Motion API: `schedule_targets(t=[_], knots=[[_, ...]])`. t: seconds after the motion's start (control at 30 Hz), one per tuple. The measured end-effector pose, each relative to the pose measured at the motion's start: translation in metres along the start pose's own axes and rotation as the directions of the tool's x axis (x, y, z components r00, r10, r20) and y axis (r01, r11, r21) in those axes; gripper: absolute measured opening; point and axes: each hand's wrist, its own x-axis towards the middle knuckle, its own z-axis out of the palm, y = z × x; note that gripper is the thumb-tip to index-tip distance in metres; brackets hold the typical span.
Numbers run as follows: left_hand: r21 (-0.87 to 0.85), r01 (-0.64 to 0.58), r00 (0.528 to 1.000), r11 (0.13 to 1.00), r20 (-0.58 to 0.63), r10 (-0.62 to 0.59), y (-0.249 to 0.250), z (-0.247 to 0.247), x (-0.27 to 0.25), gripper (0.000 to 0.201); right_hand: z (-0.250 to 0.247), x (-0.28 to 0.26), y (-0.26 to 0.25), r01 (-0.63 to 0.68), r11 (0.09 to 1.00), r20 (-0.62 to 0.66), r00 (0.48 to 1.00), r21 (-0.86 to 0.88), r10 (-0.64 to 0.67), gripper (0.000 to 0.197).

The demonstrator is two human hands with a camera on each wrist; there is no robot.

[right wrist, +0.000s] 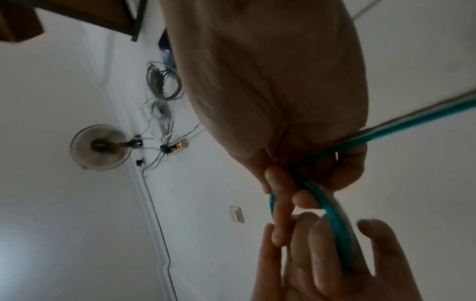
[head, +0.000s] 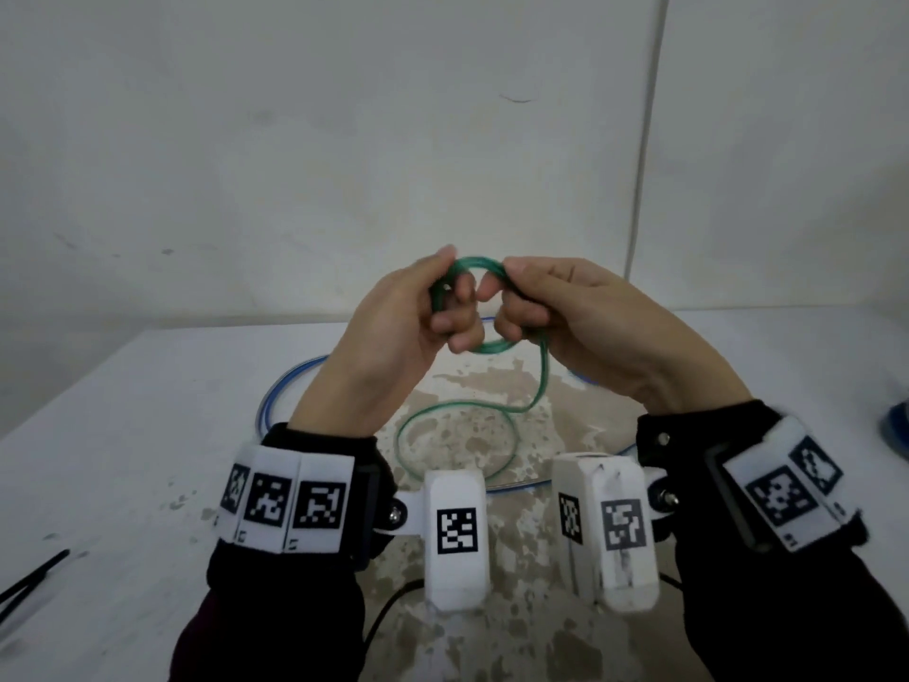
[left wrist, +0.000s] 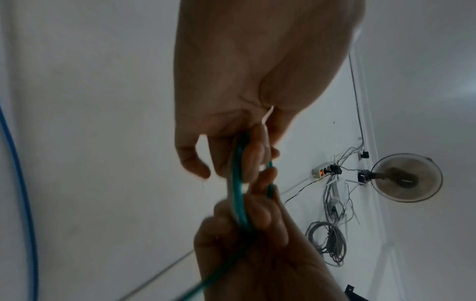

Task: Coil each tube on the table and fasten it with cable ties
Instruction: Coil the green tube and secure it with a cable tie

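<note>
I hold a small coil of green tube (head: 476, 261) in the air above the table. My left hand (head: 455, 307) grips its left side with curled fingers, and my right hand (head: 509, 307) pinches its right side. A loose tail of the tube hangs from the right hand and ends in a wide loop (head: 418, 421) lying on the table. In the left wrist view the green tube (left wrist: 237, 183) runs between the fingers of my left hand (left wrist: 224, 163). The right wrist view shows my right hand (right wrist: 296, 183) closed round the green tube (right wrist: 337, 224).
A blue tube (head: 275, 391) lies in a big loop on the white table (head: 147, 435) under my hands. Black cable ties (head: 34, 578) lie at the front left. A blue object (head: 897, 425) sits at the right edge. The wall stands close behind.
</note>
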Motion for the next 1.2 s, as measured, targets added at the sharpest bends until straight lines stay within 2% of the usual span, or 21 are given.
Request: schedule_targets(t=[0.07, 0.1, 0.17, 0.27, 0.33, 0.43, 0.5, 0.63, 0.73, 0.83, 0.9, 0.97, 1.03, 1.13, 1.2], knots=[[0.067, 0.006, 0.999, 0.998, 0.052, -0.01, -0.001, 0.0, -0.002, 0.039, 0.001, 0.001, 0.002, -0.001, 0.998, -0.026, 1.0, -0.058, -0.001, 0.035], [0.068, -0.021, 0.999, 0.997, 0.038, 0.018, -0.001, 0.001, -0.003, 0.039, 0.002, 0.001, 0.002, -0.001, 0.999, -0.033, 0.999, -0.052, -0.001, 0.034], [0.025, -0.117, 0.992, 0.993, -0.046, 0.119, -0.001, 0.004, -0.003, 0.038, 0.007, 0.001, 0.001, -0.001, 0.999, -0.013, 1.0, 0.043, 0.001, 0.034], [-0.034, -0.248, 0.954, 0.968, -0.182, 0.238, -0.003, 0.006, -0.001, 0.039, 0.013, 0.001, 0.001, 0.001, 0.988, 0.059, 0.998, 0.156, -0.01, 0.034], [-0.03, -0.22, 0.963, 0.975, -0.169, 0.212, -0.001, 0.004, 0.0, 0.04, 0.014, 0.002, 0.001, 0.014, 0.991, 0.06, 0.998, 0.133, -0.022, 0.034], [0.088, -0.07, 0.997, 0.994, -0.016, 0.071, 0.003, -0.004, -0.003, 0.04, 0.009, 0.003, 0.003, 0.042, 0.999, -0.004, 0.999, -0.024, -0.042, 0.034], [0.122, -0.072, 0.997, 0.99, 0.037, 0.068, 0.004, -0.005, -0.006, 0.038, 0.009, 0.002, 0.003, 0.047, 0.998, -0.005, 0.999, -0.051, -0.047, 0.034], [0.052, -0.208, 0.974, 0.977, -0.075, 0.212, 0.0, 0.003, -0.003, 0.036, 0.011, 0.002, 0.001, 0.042, 0.996, 0.018, 0.999, 0.073, -0.043, 0.037], [-0.041, -0.2, 0.972, 0.979, -0.138, 0.192, -0.002, 0.005, -0.001, 0.037, 0.008, 0.003, 0.002, 0.061, 0.997, 0.024, 0.998, 0.057, -0.062, 0.036], [-0.057, -0.106, 0.992, 0.993, -0.071, 0.102, -0.001, 0.006, -0.001, 0.036, 0.004, 0.003, 0.002, 0.068, 0.998, -0.031, 0.997, -0.002, -0.068, 0.036], [0.002, -0.035, 0.999, 0.999, 0.021, 0.035, 0.0, 0.003, -0.003, 0.039, 0.001, 0.001, 0.0, 0.048, 0.997, -0.016, 0.999, -0.065, -0.049, 0.036], [0.09, -0.018, 0.998, 0.996, 0.066, 0.012, 0.001, -0.002, -0.005, 0.04, 0.001, -0.001, 0.0, 0.027, 0.996, 0.0, 1.0, -0.082, -0.027, 0.035], [0.136, -0.085, 0.996, 0.987, 0.026, 0.082, 0.003, -0.004, -0.006, 0.039, 0.006, -0.001, 0.001, 0.025, 0.999, -0.007, 1.0, -0.021, -0.025, 0.034], [0.165, -0.221, 0.969, 0.961, -0.076, 0.236, 0.003, 0.002, -0.005, 0.036, 0.012, 0.003, 0.003, 0.014, 0.997, -0.024, 1.0, 0.075, -0.012, 0.038], [0.132, -0.234, 0.963, 0.963, -0.106, 0.248, 0.003, 0.004, -0.004, 0.037, 0.012, 0.004, 0.004, 0.026, 0.997, -0.018, 1.0, 0.067, -0.025, 0.04]])
